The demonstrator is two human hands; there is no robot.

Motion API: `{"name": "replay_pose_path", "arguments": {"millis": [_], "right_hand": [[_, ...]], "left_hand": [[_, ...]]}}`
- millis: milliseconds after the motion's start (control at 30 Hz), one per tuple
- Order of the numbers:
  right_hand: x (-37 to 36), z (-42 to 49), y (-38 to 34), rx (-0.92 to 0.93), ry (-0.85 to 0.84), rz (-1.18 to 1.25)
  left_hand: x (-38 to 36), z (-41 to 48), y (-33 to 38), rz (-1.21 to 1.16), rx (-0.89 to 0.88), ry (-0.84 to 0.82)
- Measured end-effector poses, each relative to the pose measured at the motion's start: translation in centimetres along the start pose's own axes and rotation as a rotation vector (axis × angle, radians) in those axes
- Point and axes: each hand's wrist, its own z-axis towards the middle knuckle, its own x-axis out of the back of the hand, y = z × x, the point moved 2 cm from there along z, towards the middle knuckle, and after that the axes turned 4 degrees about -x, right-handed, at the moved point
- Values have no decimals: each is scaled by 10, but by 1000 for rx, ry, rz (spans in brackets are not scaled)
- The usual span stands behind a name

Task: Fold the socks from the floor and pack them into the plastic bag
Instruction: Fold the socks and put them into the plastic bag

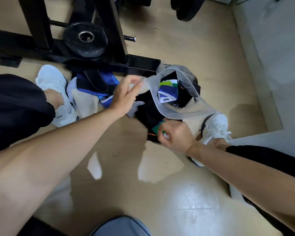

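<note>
Our left hand (124,97) pinches the rim of the plastic bag (182,113) between the thumb and curled fingers (134,82), holding its mouth open above the floor (126,167), with folded socks (166,95) lying inside. Our right hand (175,136), just beside the bag's near edge, has its fingers closed around a folded green-and-black sock (156,129). We see more loose socks (85,99) heaped on the floor beside the left shoe (58,92), near a black weight plate (86,40).

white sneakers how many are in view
2: one white sneaker at left beside the sock pile, the other at right by the plastic bag.
</note>
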Motion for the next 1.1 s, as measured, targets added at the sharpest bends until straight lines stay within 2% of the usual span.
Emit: {"name": "replay_pose_path", "arguments": {"millis": [33, 133, 167, 233, 333, 467, 567, 700, 800, 900, 967, 1100], "right_hand": [[-16, -11, 7, -88, -84, -11], [-66, -30, 44, -569, -436, -33], [-78, -34, 55, -655, -524, -51], [-94, -37, 68, -692, -601, -122], [-98, -33, 71, -627, -589, -164], [-84, -31, 64, -466, -514, -179], [-79, -34, 55, -391, -450, -33], [-67, -25, 37, -694, -532, 524], [-58, -14, 31, -887, -536, 816], [-48, -10, 31, -1009, -510, 907], [-44, -10, 31, -1056, -511, 956], [-43, -8, 31, -1114, -489, 1095]], "left_hand": [[2, -4, -7, 13, 30, -15], [1, -16, -34, 115, 126, -116], [-2, -22, -42, 187, 137, -176], [-9, -35, -52, 290, 144, -307], [-22, -54, -63, 331, 132, -480], [-37, -69, -69, 445, 90, -602], [-44, -71, -68, 510, 56, -639], [-48, -69, -68, 500, -28, -707], [-49, -68, -68, 350, 122, -808], [-50, -67, -66, 207, 187, -812], [-50, -67, -64, 140, 173, -732], [-46, -63, -65, 77, 272, -545]]}}
